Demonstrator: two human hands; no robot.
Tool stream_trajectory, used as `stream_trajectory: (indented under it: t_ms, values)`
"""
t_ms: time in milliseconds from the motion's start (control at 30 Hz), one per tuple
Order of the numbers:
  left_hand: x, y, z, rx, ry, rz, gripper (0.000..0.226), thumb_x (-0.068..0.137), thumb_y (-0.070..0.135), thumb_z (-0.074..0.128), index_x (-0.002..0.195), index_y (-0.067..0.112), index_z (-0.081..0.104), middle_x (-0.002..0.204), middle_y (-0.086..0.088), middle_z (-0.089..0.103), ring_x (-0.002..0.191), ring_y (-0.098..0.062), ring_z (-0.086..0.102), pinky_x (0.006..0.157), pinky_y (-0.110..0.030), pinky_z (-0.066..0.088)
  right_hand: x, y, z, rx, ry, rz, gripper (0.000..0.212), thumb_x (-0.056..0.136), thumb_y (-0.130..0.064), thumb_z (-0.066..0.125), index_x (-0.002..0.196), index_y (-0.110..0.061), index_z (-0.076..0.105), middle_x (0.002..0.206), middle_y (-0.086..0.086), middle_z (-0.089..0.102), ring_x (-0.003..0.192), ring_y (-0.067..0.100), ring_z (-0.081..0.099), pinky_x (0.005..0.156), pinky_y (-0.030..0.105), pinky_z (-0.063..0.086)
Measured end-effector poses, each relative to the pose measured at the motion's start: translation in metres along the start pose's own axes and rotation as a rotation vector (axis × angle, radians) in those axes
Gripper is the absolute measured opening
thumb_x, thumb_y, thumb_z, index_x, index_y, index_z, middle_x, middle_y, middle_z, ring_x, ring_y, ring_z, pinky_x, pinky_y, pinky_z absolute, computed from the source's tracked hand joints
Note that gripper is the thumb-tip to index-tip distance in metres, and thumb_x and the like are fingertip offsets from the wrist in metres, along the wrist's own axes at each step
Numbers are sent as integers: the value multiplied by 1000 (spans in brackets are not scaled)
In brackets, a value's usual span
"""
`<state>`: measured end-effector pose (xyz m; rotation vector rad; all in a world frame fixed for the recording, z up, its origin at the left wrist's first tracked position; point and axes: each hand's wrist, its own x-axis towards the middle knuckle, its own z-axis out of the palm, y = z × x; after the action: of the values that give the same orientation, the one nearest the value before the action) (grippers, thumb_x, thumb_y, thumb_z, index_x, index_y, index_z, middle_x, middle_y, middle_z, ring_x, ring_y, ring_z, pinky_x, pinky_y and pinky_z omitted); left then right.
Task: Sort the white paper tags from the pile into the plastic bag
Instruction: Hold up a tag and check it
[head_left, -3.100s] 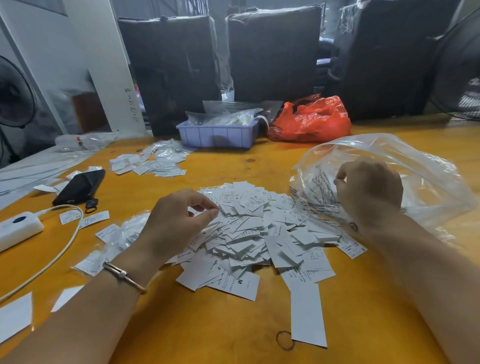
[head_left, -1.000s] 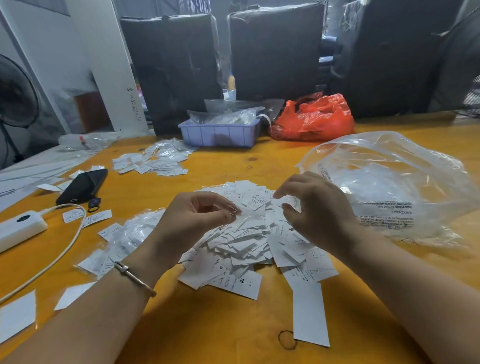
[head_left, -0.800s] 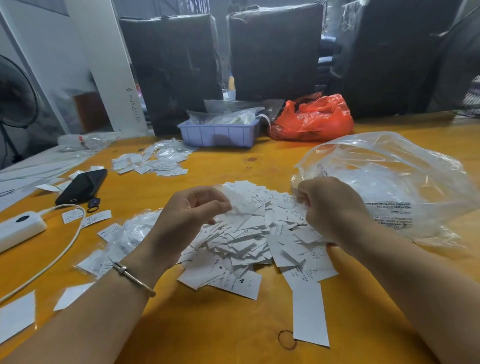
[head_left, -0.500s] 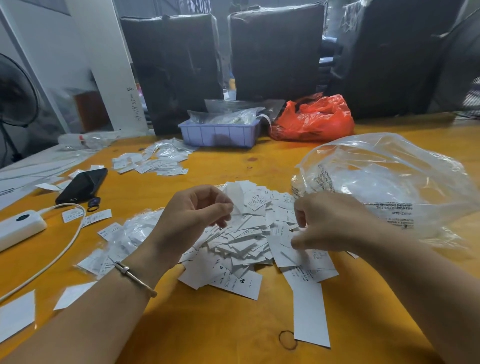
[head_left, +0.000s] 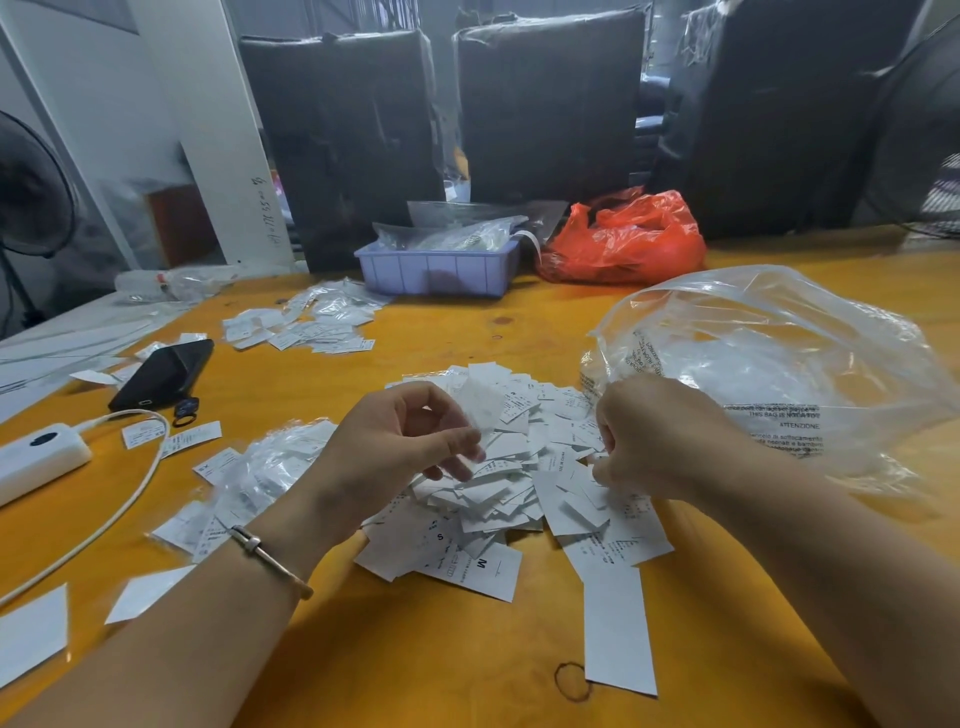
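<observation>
Paper tags (head_left: 498, 483) lie in a loose pile in the middle of the yellow table (head_left: 415, 665), close to its near edge, so both hands can reach them without stretching. One long white strip (head_left: 618, 634) pokes out of the pile toward the near edge, beside a thin rubber band (head_left: 571, 682).

The left hand (head_left: 395, 452) is lifted a little over the pile. Its thumb and fingers pinch a small white tag (head_left: 480, 405) and hold it up, maybe to look at it before it goes in the bag. The right hand (head_left: 649, 441) sits low on the right side of the pile with its fingers curled down into the tags. It looks like it is picking some up, but I cannot tell if it has any yet.

The clear plastic bag (head_left: 779, 364) rests at the right side of the table, just beside the pile, with its open mouth by the right hand. That makes each drop a short trip.

Toward the left edge lie a white power bank (head_left: 36, 457) with its cable and a black phone (head_left: 163, 371). Farther back another small heap of tags (head_left: 306, 325) waits. At the far edge stand a purple tray (head_left: 441, 270) and a red bag (head_left: 623, 239).
</observation>
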<state>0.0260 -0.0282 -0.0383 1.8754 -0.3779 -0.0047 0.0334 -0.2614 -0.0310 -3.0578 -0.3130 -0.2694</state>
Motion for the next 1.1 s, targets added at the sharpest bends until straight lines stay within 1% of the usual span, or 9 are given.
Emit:
stream_trajectory:
  t_ms: [133,200,267,367,433,600,800,1000,1100]
  values:
    - [-1,-2,-1,-9,0,10,7,90,6,67,94,9,72,85,-8,77,77,-25,75,63,-23,55,0,1,-4,154,223,48,21,79,-27,68,64,-15,59,66,-1,59,65,20,57,54,26,42]
    - [-1,-1,-1,-14,4,11,5,90,8,67,91,9,72,84,-8,77,77,-25,75,63,-23,55,0,3,-8,368,451,64,16,78,-23,66,64,-17,63,64,-1,61,64,19,57,56,28,44]
    - [-1,-1,-1,-18,6,6,5,89,11,68,89,7,71,83,-8,77,76,-24,75,61,-23,55,2,4,-13,721,553,86,15,79,-15,65,65,-13,67,61,4,64,59,17,56,56,31,44]
    - [0,0,-1,-33,-3,4,8,89,13,68,88,5,68,82,-9,77,74,-25,76,58,-21,55,1,3,-18,1345,369,152,17,87,-9,63,70,-11,65,64,6,69,55,13,59,48,24,42]
    - [-1,0,0,-52,-15,10,10,88,14,68,90,4,67,83,-9,78,75,-25,76,57,-21,55,0,1,-18,1528,214,174,14,89,-10,63,75,-13,64,66,4,71,55,11,63,47,20,43]
    - [-3,2,4,-82,-70,23,27,81,27,67,102,9,68,88,-7,78,81,-23,76,60,-20,55,0,-4,-19,1647,124,148,9,83,-5,68,77,-10,65,68,7,72,55,13,66,45,16,45]
    - [-3,2,5,-98,-94,27,24,79,25,70,92,5,73,87,-9,78,82,-24,76,62,-21,55,-4,-8,-21,1635,135,96,15,77,5,68,75,-9,62,69,10,71,57,17,67,45,18,45]
    - [-4,4,4,-81,-93,51,27,76,24,75,91,3,75,86,-9,78,80,-21,75,62,-21,55,-16,-18,-25,1398,561,-131,25,75,8,74,72,-10,56,72,6,73,60,17,67,48,24,51]
    - [-5,4,4,-78,-97,66,25,76,24,76,91,4,75,85,-9,78,80,-21,75,63,-21,55,-21,-24,-27,1289,637,-205,27,74,3,78,72,-12,56,80,13,73,63,15,69,50,24,53]
